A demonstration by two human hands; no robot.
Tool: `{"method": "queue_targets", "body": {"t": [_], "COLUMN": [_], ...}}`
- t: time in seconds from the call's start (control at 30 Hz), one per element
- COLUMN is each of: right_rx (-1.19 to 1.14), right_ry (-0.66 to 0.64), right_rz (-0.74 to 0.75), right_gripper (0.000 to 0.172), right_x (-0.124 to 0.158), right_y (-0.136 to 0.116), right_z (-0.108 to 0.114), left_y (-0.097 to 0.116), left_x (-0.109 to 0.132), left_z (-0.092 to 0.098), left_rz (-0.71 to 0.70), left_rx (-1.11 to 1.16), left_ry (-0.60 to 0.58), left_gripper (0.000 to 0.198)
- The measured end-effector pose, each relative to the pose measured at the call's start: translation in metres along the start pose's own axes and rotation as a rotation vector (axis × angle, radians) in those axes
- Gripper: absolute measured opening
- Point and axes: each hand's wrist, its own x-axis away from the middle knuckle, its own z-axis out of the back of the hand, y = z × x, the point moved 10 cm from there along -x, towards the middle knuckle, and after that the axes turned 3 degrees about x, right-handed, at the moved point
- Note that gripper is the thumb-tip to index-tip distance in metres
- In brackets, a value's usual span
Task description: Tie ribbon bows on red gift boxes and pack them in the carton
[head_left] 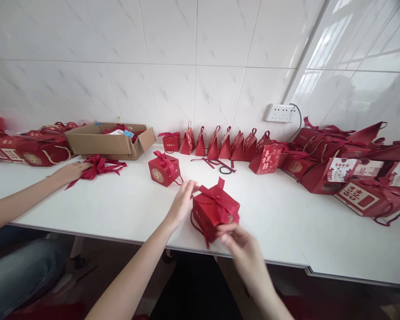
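A small red gift box (210,212) with a red ribbon bow on top sits near the front edge of the white table (126,209). My left hand (181,203) lies against the box's left side with fingers stretched out. My right hand (236,238) pinches the ribbon at the box's lower right corner. A second red box (163,169) tied with ribbon stands behind, to the left.
Another person's hand (70,172) at the left rests on a pile of red ribbons (100,166). An open cardboard box (110,141) stands behind it. A row of red pyramid boxes (220,144) lines the wall. Red gift bags (353,178) crowd the right side.
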Motion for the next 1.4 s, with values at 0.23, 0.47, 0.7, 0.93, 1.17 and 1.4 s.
{"method": "queue_targets", "body": {"t": [0.23,0.47,0.7,0.93,1.17,1.4], "right_rx": [0.041,0.284,0.444,0.541,0.330,0.332], "right_ry": [-0.483,-0.003,0.129,-0.053,-0.143,-0.111], "right_rz": [0.100,0.242,0.212,0.265,0.225,0.346], "right_gripper": [0.027,0.056,0.053,0.105,0.103,0.099], "right_x": [0.033,-0.039,0.010,-0.036,-0.060,-0.042], "right_y": [-0.049,-0.026,-0.018,-0.005,0.000,-0.011], "right_z": [-0.038,0.036,0.038,0.008,-0.006,-0.005], "left_y": [0.033,-0.008,-0.004,-0.008,0.012,0.010], "left_x": [0.062,0.050,0.008,0.005,0.006,0.074], "left_z": [0.050,-0.003,0.045,0.023,0.017,0.013], "left_rz": [-0.192,0.013,-0.039,0.076,0.066,0.278], "left_rx": [-0.220,0.052,-0.039,-0.028,-0.220,-0.429], "left_ry": [0.304,-0.158,0.220,-0.023,-0.161,-0.431], "left_gripper": [0.039,0.054,0.037,0.033,0.030,0.034]}}
